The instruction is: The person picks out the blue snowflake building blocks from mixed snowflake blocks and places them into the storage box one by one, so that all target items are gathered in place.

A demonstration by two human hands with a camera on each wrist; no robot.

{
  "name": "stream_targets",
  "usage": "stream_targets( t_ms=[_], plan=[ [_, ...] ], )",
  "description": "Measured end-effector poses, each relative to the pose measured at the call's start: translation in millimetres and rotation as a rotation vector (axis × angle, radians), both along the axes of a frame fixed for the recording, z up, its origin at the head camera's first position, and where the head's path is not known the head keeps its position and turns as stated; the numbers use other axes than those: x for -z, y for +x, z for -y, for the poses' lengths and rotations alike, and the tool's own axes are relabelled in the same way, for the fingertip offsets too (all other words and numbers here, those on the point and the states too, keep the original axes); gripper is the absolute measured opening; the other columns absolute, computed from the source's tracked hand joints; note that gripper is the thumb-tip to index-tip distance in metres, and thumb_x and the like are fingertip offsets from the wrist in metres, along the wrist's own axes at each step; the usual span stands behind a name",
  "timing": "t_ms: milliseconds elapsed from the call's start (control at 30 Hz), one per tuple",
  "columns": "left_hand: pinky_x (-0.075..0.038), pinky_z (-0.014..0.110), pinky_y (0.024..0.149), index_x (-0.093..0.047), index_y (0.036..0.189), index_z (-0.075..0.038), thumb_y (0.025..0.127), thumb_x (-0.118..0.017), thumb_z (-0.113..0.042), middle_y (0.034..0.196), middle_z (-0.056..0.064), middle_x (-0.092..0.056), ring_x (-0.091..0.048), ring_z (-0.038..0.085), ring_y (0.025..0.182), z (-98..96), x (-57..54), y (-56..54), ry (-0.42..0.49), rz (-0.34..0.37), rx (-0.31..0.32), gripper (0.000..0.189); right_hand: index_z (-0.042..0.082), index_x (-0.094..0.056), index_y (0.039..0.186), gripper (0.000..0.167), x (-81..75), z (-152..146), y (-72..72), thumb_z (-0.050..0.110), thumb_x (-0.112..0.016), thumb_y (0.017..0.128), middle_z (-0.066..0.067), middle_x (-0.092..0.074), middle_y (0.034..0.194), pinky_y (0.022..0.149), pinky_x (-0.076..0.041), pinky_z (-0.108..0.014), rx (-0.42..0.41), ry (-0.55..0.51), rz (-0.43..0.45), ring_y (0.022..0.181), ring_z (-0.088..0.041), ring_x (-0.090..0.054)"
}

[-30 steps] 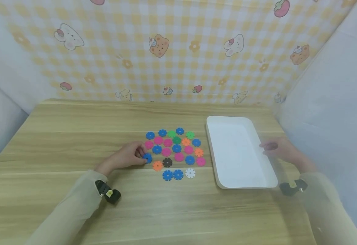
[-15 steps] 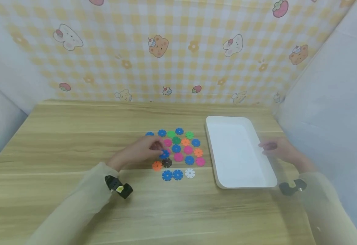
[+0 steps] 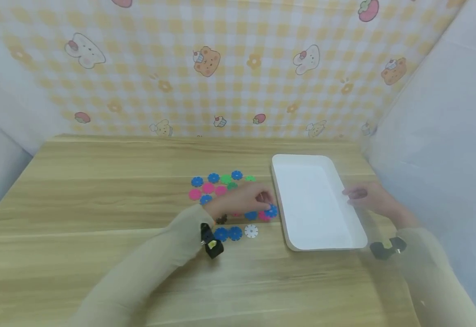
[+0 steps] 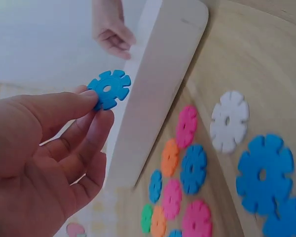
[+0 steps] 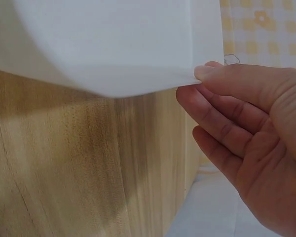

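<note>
Between thumb and fingertips, my left hand [image 3: 243, 199] pinches a blue notched plastic disc [image 4: 109, 89], a snowflake-shaped building piece with a hole in its middle. In the head view that disc is held just left of the white tray [image 3: 280, 204], above a pink disc [image 3: 264, 217]. My right hand [image 5: 246, 118] pinches the tray's right rim between thumb and fingers. The tray's inside shows no discs. Beneath and around my left forearm lie several more notched discs on the table, among them a white disc [image 3: 251, 231] and a blue disc [image 3: 235, 234]; the hand hides some.
The wooden table [image 3: 99, 190] reaches back to a yellow checked cloth [image 3: 139, 68] with cartoon animals. White cloth [image 3: 438, 150] hangs along the right side. Further blue, pink and green discs, such as a green disc [image 3: 226, 179], lie left of the tray.
My left hand has carried the blue disc rightward from the left edge of the group to beside the tray. The right hand keeps its hold on the rim.
</note>
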State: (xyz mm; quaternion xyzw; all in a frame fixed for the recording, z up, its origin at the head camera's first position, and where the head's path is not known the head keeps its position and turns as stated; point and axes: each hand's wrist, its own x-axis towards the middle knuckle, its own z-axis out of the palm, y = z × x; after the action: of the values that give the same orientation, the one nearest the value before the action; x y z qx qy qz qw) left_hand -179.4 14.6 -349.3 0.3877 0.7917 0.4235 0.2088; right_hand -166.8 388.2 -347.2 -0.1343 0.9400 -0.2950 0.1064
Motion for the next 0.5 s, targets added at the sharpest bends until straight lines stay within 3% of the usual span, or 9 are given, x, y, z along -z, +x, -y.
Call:
stream_targets(
  t_ms=[167, 500],
  plan=[
    [-0.045, 0.017, 0.076, -0.063, 0.092, -0.007, 0.086, -0.059, -0.002, 0.088, 0.000, -0.062, -0.057, 0.008, 0.084, -31.5, 9.2, -7.4, 0.030, -0.045, 0.063, 0.009, -0.012, -0.058, 0.108, 0.032, 1.3, -0.8, -0.5, 0.003, -0.066, 0.081, -0.027, -0.061, 0.103, 0.072, -0.047, -0.018, 0.000, -0.012, 0.003, 0.093, -0.039, -0.059],
    [-0.044, 0.014, 0.073, -0.066, 0.090, -0.008, 0.086, -0.060, -0.003, 0.088, 0.000, -0.063, -0.055, 0.006, 0.083, -70.8, 11.3, -13.0, -0.071, -0.057, 0.173, 0.008, -0.013, -0.058, 0.108, 0.031, 2.6, -1.0, -0.3, 0.002, -0.065, 0.082, -0.028, -0.060, 0.104, 0.071, -0.048, -0.018, 0.001, -0.032, -0.004, 0.093, -0.039, -0.059]
  ],
)
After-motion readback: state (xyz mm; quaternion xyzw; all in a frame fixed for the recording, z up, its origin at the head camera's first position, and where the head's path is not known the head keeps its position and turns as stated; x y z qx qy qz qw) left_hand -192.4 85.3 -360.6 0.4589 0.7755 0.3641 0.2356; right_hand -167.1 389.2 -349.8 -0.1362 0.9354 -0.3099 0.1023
